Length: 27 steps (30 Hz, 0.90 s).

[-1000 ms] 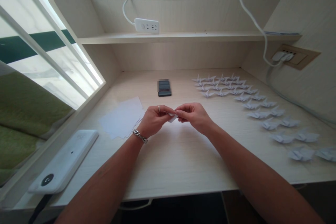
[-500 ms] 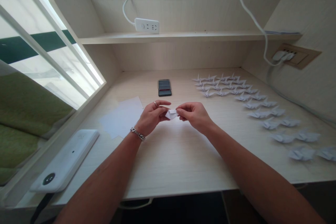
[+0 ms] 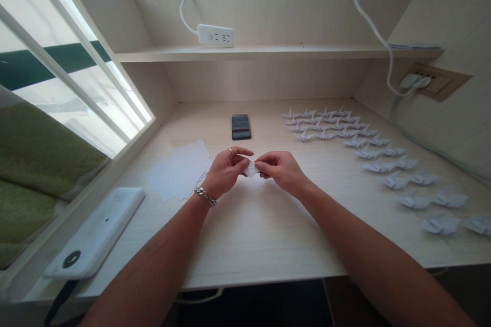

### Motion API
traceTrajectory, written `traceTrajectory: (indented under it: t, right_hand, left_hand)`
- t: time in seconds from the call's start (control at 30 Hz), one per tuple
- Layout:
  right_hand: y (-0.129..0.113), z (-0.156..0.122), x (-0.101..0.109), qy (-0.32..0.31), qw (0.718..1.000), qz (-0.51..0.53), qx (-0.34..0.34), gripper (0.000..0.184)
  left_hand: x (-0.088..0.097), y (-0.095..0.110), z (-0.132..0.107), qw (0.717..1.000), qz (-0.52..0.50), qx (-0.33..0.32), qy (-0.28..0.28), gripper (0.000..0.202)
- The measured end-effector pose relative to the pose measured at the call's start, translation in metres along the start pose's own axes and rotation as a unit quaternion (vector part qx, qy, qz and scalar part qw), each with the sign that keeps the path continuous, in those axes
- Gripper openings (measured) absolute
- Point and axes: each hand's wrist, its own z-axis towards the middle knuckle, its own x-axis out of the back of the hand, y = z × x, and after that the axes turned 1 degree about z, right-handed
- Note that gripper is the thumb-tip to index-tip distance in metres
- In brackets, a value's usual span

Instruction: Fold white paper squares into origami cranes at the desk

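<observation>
A small piece of folded white paper (image 3: 251, 169) is held between both hands above the middle of the desk. My left hand (image 3: 227, 168), with a ring and a chain bracelet, pinches its left side between thumb and fingers. On the right side, my right hand (image 3: 282, 169) grips the paper with thumb and forefinger. Fingertips cover its side edges, so the exact fold is hard to make out. Left of my left hand lies a loose stack of white paper sheets (image 3: 176, 171).
Several folded paper cranes (image 3: 368, 152) stand in rows along the right side. A dark phone-like object (image 3: 241, 127) lies behind my hands. At the left edge is a white device (image 3: 99, 230) with a black strap. A power strip (image 3: 215, 36) sits on the shelf (image 3: 261, 52).
Both hands have drawn slightly closer together around the folded paper, and the left has shifted a little to the right. Less of the paper shows between the fingers.
</observation>
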Motion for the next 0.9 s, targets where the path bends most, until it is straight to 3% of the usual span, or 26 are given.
traceTrajectory:
  t: [0.17, 0.27, 0.43, 0.63, 0.8, 0.9]
  right_hand:
    - [-0.0014, -0.0013, -0.0002, 0.018, 1.0, -0.014, 0.022, 0.021]
    - [0.0003, -0.001, -0.0012, 0.02, 0.999, -0.025, 0.028, 0.022]
    - [0.0022, 0.0003, -0.0005, 0.005, 0.999, -0.051, 0.011, 0.022]
    - [-0.0027, -0.0033, -0.0017, 0.02, 0.989, -0.136, 0.061, 0.019]
    - [-0.0041, -0.002, -0.0025, -0.011, 0.999, -0.043, 0.022, 0.019]
    - [-0.0043, -0.0011, -0.0003, -0.008, 0.999, -0.049, 0.013, 0.019]
  left_hand:
    - [-0.0008, -0.0004, 0.0002, 0.999, -0.039, 0.021, 0.007, 0.031]
    - [-0.003, -0.0018, 0.0006, 1.0, 0.002, -0.004, 0.007, 0.034]
    - [-0.0042, -0.0054, 0.0009, 0.999, 0.019, -0.046, 0.021, 0.023]
    - [-0.0054, -0.0059, 0.0004, 0.998, 0.026, -0.061, 0.002, 0.022]
    - [-0.0053, -0.0035, 0.0017, 0.996, 0.012, -0.077, 0.052, 0.02]
    - [-0.0048, -0.0025, 0.0021, 0.994, 0.008, -0.079, 0.073, 0.022]
